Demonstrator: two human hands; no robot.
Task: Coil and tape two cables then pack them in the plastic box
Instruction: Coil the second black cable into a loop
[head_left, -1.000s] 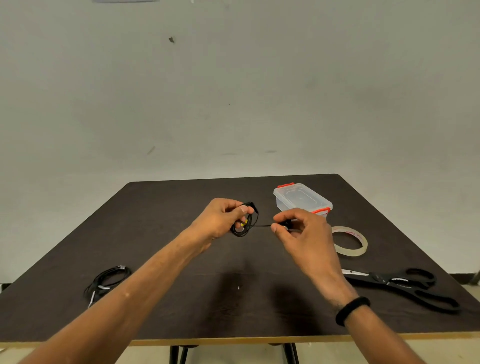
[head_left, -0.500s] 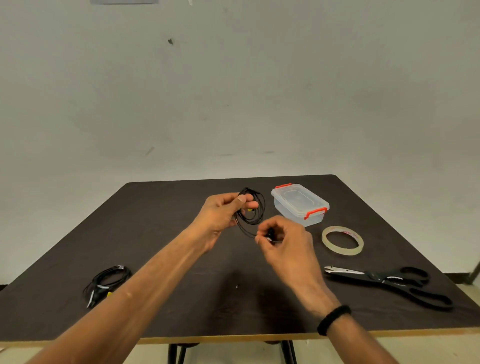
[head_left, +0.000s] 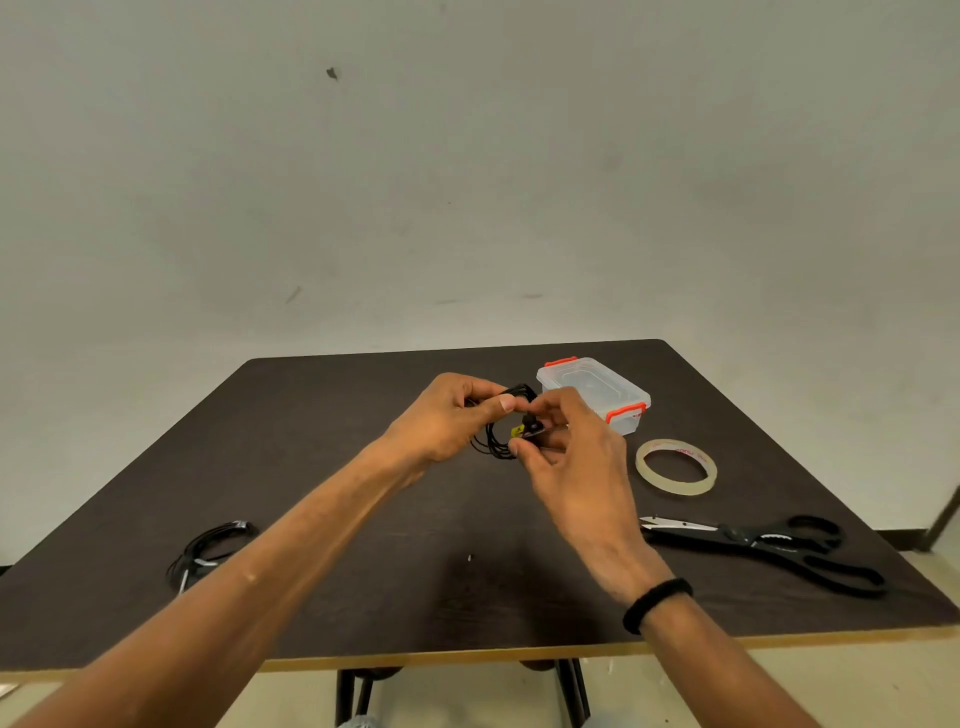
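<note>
Now hands have met at coil.

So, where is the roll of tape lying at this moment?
In the head view, the roll of tape lies flat on the table's right side, between the plastic box behind it and the scissors in front.

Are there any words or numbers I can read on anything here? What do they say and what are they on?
No text here can be read for sure.
Tape roll: faint red printing along the inner ring, too small and blurred to read.
Cable coil held in both hands: a small yellow tag on it, too small to tell whether it bears writing.
Plastic box, scissors and second cable coil: no writing visible.
</note>
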